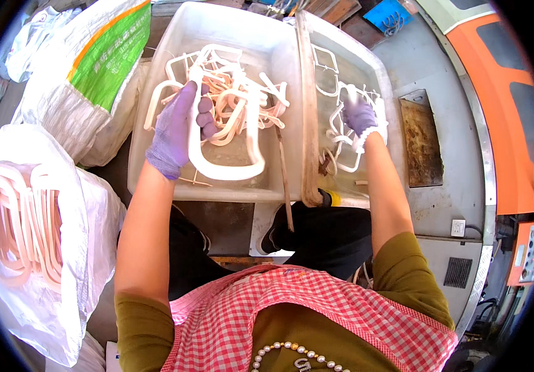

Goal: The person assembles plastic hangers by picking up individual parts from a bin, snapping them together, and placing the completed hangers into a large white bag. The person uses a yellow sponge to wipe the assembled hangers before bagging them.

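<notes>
My left hand (177, 127), in a purple glove, is closed around one side of a white U-shaped plastic frame (229, 172) with rounded corners. The frame is held up over the left translucent tub (144, 149). Beneath it lies a tangled heap of pale pink and white plastic frames (233, 115). My right hand (361, 116), also gloved in purple, reaches down into the right tub (391, 80) among white plastic frames (346, 162). Its fingertips are blurred and partly hidden, so its grip does not show.
At the left, a clear plastic bag (87, 229) holds stacked pale pink frames (22, 217). Behind it stands a white and green woven sack (105, 68). A thin stick (284, 173) leans over the left tub's near rim. An orange and grey machine (490, 118) borders the right side.
</notes>
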Available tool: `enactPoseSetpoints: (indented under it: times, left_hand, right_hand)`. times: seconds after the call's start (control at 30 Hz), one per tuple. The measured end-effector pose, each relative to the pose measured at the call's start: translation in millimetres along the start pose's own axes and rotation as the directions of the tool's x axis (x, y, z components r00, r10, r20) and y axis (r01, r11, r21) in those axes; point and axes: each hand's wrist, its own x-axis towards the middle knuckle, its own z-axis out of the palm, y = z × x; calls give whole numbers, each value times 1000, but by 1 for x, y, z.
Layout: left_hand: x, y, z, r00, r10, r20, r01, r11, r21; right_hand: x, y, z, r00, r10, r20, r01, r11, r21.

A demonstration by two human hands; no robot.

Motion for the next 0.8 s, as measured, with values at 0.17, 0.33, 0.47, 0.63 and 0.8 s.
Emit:
enactPoseSetpoints:
  times: [0.17, 0.33, 0.47, 0.63, 0.8]
  left_hand:
    - [10, -1, -2, 999, -40, -18, 39, 998, -49]
    - [23, -15, -20, 988, -146, 51, 147, 989, -25]
    - [9, -19, -6, 949, -255, 186, 259, 966, 2]
    - [6, -20, -3, 877, -234, 419, 319, 937, -144]
    - [-20, -30, 21, 861, -347, 372, 323, 938, 128]
  right_hand:
    - [-64, -29, -44, 895, -372, 247, -56, 455, 889]
    - [-80, -21, -20, 403, -913, -60, -459, -258, 850]
    - [-101, -36, 33, 306, -933, 191, -731, -101, 675]
    - [-97, -30, 90, 549, -592, 590, -523, 307, 795]
    - [-106, -46, 122, 884, -381, 270, 55, 659, 750]
